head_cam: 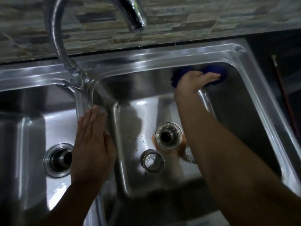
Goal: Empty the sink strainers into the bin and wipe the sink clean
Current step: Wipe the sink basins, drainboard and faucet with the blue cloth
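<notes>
Left hand (92, 144) lies flat, fingers straight and together. Right arm (228, 152) reaches forward; right hand (193, 79) presses, fingers outstretched.

Two-basin sink (162, 54), wall (179, 22) behind. Tap (55, 38) rises from the back rim, over the divider (81, 101). Left hand (92, 144) flat on the divider. Right basin (135, 176): drain (168, 135) mid-floor, strainer (152, 161) just before it, second strainer (189, 153) right of it, partly under the forearm. Cloth (216, 69) against the back wall, right hand (193, 80) pressing it. Left basin (29, 128): second drain (57, 159), just left of the left hand

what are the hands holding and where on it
Right hand presses the blue cloth against the basin's back wall, fingers laid across its middle. Left hand holds nothing, flat on the divider.
</notes>
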